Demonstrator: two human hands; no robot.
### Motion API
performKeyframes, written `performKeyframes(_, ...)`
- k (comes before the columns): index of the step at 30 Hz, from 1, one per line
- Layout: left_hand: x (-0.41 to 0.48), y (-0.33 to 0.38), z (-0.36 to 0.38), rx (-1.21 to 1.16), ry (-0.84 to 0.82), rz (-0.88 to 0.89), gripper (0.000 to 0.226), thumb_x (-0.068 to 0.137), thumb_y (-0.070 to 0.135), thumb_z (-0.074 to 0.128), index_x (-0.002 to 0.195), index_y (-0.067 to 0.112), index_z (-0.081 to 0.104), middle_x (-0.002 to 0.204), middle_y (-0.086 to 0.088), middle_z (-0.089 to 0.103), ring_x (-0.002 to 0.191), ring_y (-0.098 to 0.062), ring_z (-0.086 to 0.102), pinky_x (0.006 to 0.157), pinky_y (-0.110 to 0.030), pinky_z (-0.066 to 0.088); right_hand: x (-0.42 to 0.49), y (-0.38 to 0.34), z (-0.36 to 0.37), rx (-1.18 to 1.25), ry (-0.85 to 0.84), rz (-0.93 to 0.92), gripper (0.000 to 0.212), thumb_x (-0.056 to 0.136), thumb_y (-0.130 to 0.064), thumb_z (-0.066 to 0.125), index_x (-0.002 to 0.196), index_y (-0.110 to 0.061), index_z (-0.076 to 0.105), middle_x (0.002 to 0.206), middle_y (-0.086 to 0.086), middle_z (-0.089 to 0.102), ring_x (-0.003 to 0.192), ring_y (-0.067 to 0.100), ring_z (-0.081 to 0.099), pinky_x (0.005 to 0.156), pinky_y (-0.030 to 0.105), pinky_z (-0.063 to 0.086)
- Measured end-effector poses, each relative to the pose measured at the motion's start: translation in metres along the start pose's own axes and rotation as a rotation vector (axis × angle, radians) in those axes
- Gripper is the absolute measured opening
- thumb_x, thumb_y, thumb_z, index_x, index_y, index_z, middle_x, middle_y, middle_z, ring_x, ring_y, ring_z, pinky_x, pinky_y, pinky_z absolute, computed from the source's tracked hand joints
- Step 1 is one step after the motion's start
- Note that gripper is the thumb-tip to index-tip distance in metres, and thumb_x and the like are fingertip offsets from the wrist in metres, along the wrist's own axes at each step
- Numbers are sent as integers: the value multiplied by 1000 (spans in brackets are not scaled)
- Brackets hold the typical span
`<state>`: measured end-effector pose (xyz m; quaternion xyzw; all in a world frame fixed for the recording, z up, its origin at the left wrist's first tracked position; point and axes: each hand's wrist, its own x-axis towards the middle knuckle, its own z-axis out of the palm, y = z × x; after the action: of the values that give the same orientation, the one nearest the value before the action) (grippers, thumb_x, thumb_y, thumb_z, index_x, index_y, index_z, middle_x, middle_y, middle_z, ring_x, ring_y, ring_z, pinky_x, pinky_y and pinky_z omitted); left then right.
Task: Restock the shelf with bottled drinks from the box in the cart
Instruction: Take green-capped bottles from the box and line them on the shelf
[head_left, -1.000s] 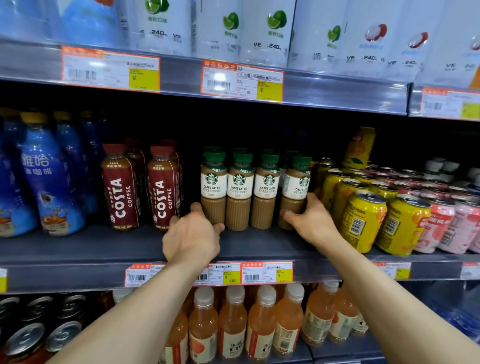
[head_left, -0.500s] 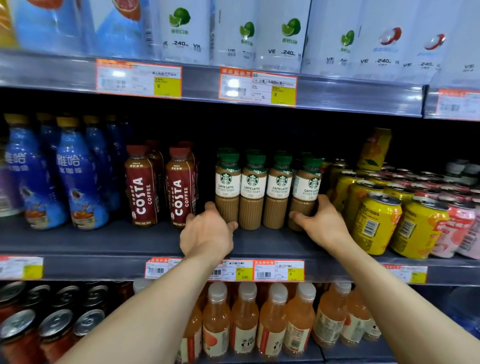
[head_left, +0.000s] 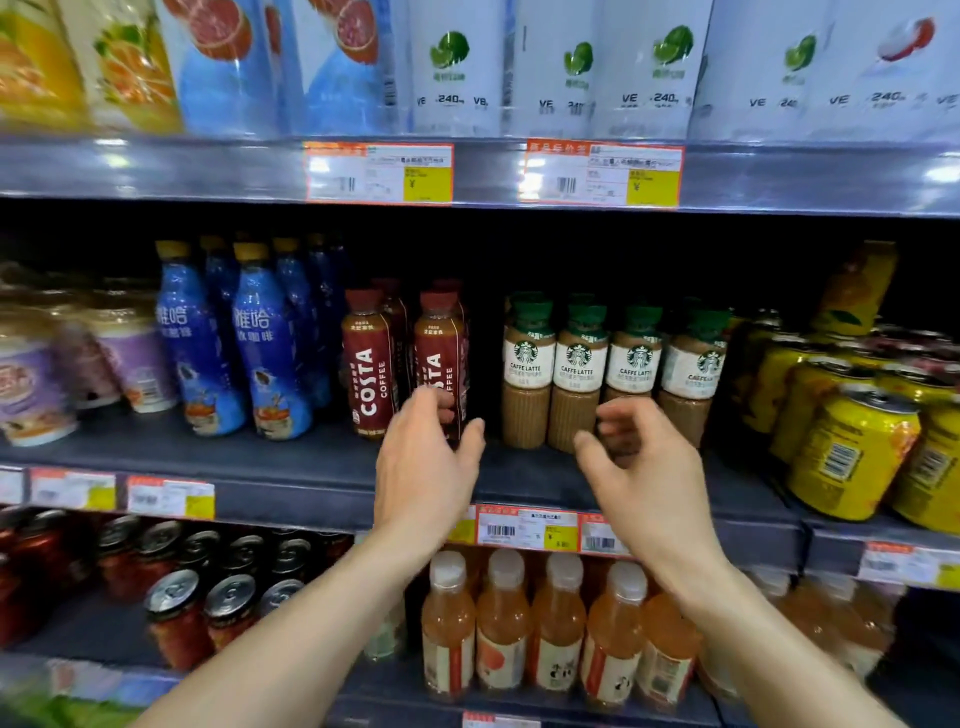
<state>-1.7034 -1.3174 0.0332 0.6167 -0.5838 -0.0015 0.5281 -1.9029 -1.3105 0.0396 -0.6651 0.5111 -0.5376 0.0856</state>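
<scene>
A front row of several Starbucks caffe latte bottles (head_left: 605, 374) with green caps stands on the middle shelf (head_left: 291, 467), with more behind. My left hand (head_left: 423, 467) hovers in front of the right Costa coffee bottle (head_left: 441, 358), fingers relaxed, holding nothing. My right hand (head_left: 636, 467) hangs in front of the latte row with loosely curled fingers, clear of the bottles and empty. The box and the cart are out of view.
Blue coffee bottles (head_left: 265, 343) and cups (head_left: 132, 358) stand to the left, yellow cans (head_left: 852, 447) to the right. Cartons (head_left: 457, 67) fill the shelf above. Orange bottles (head_left: 504, 629) and dark cans (head_left: 176, 608) sit on the shelf below.
Both hands have let go of the outer latte bottles and drawn back from the shelf. The view has swung to the left.
</scene>
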Motion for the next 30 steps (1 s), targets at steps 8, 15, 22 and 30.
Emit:
performKeyframes(8,34,-63,-41,191,103,-167,68,78,29,81,128,4,41,124,-16,50,119,-33,48,97,-43,41,6,-60,108,-74,-356,47,47,85,-38,72,122,-15,55,117,5,62,104,28,62,84,36,48)
performKeyframes(15,73,-69,-35,172,-133,-372,78,70,41,84,124,7,39,120,-17,63,112,-38,60,87,-40,48,50,-56,139,-110,-392,277,71,79,-43,79,129,-11,40,126,14,62,117,36,59,83,37,46)
performKeyframes(22,76,-77,-25,161,-191,-390,63,78,38,80,125,17,45,121,-8,64,113,-33,60,94,-44,49,59,-49,147,-179,-442,292,62,82,-47,75,126,-14,45,121,12,64,111,36,62,79,36,46)
performKeyframes(30,66,-74,-21,246,-111,-297,64,77,49,79,119,16,44,115,-6,65,108,-32,62,74,-35,40,58,-45,149,-186,-428,282,56,83,-43,71,124,-13,47,117,11,65,107,35,64,73,32,41)
